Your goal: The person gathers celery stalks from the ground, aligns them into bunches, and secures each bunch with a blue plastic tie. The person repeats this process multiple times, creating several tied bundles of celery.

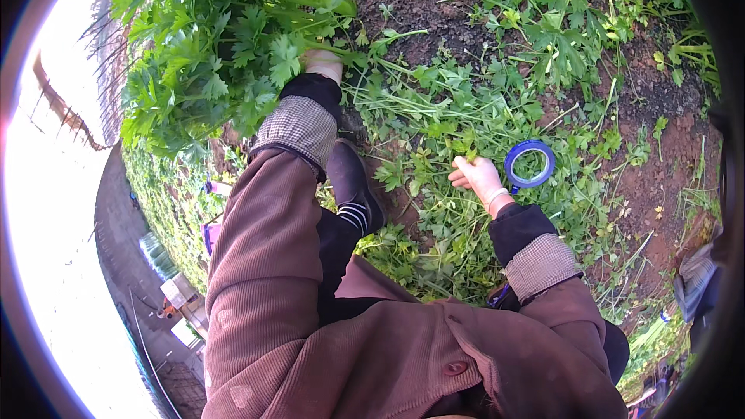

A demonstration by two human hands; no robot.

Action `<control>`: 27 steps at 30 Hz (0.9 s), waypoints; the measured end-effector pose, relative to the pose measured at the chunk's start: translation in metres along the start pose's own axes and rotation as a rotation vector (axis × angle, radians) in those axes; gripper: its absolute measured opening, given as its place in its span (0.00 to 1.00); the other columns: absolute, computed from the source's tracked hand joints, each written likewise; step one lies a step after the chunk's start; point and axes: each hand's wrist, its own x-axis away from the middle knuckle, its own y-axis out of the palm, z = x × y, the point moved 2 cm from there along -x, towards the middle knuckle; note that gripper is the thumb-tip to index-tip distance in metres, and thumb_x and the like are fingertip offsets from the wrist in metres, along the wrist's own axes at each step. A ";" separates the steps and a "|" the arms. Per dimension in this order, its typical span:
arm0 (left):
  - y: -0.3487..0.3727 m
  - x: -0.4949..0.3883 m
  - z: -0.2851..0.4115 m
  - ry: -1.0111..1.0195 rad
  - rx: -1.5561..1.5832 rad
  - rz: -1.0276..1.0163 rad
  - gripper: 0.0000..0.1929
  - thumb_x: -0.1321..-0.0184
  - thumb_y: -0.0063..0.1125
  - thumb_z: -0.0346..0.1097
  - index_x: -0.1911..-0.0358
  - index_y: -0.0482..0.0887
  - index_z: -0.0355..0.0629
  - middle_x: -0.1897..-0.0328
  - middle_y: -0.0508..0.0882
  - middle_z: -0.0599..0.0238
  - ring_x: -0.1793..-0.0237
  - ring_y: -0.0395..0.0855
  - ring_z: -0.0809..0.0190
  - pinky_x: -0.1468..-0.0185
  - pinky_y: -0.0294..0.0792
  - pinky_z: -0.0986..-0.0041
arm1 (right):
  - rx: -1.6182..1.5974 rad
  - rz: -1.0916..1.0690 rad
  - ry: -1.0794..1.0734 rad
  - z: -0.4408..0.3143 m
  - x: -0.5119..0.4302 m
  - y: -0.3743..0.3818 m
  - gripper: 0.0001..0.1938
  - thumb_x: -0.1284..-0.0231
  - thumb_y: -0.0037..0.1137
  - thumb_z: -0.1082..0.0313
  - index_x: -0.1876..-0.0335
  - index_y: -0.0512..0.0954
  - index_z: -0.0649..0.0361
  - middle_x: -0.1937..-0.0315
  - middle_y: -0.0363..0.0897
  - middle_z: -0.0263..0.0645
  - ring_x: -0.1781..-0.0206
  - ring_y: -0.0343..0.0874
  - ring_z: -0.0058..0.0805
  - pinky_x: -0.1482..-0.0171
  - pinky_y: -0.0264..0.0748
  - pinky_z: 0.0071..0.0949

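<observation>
My left hand (323, 63) is at a large bunch of leafy celery (233, 41) at the upper left; stalks and leaves hide its fingers. The cut-looking stalk base of the bunch points to the right. My right hand (478, 177) is palm up over loose celery leaves and thin stalks (448, 105), its fingertips by a small yellowish leaf; whether it grips the leaf I cannot tell. A roll of blue tape (529, 164) is just right of that hand, close to the wrist.
My dark shoe (352, 180) stands on the soil between my arms. More celery plants (553, 29) lie at the upper right over brown soil (669, 157). A person's clothed part (698, 279) shows at the right rim. Boxes (177, 291) stand on a grey path at the lower left.
</observation>
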 end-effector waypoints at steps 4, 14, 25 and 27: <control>0.007 0.029 0.008 -0.008 0.097 -0.117 0.15 0.36 0.51 0.40 0.52 0.88 0.45 0.46 0.86 0.54 0.47 0.85 0.49 0.46 0.76 0.56 | 0.075 0.025 0.058 -0.003 -0.010 0.003 0.23 0.30 0.52 0.47 0.55 0.78 0.65 0.69 0.87 0.42 0.73 0.85 0.28 0.67 0.75 0.25; 0.024 0.089 0.006 -0.053 0.230 -0.164 0.17 0.35 0.50 0.42 0.48 0.86 0.45 0.43 0.85 0.54 0.45 0.84 0.49 0.44 0.75 0.55 | 0.114 0.007 -0.032 -0.007 -0.005 0.000 0.24 0.32 0.54 0.45 0.57 0.78 0.65 0.71 0.86 0.43 0.75 0.84 0.30 0.69 0.76 0.27; 0.059 0.049 -0.007 -0.037 0.243 -0.550 0.23 0.35 0.50 0.45 0.40 0.82 0.45 0.37 0.82 0.56 0.39 0.82 0.51 0.38 0.73 0.60 | 0.207 0.068 -0.030 -0.008 -0.010 0.001 0.28 0.35 0.55 0.41 0.57 0.79 0.67 0.70 0.87 0.47 0.74 0.86 0.33 0.70 0.79 0.27; 0.049 0.111 -0.006 0.544 -0.176 -0.755 0.24 0.36 0.50 0.45 0.39 0.81 0.46 0.37 0.81 0.56 0.38 0.81 0.51 0.37 0.72 0.58 | 0.194 0.094 -0.039 -0.014 -0.004 0.005 0.31 0.38 0.57 0.38 0.57 0.79 0.68 0.69 0.86 0.48 0.73 0.85 0.35 0.67 0.79 0.31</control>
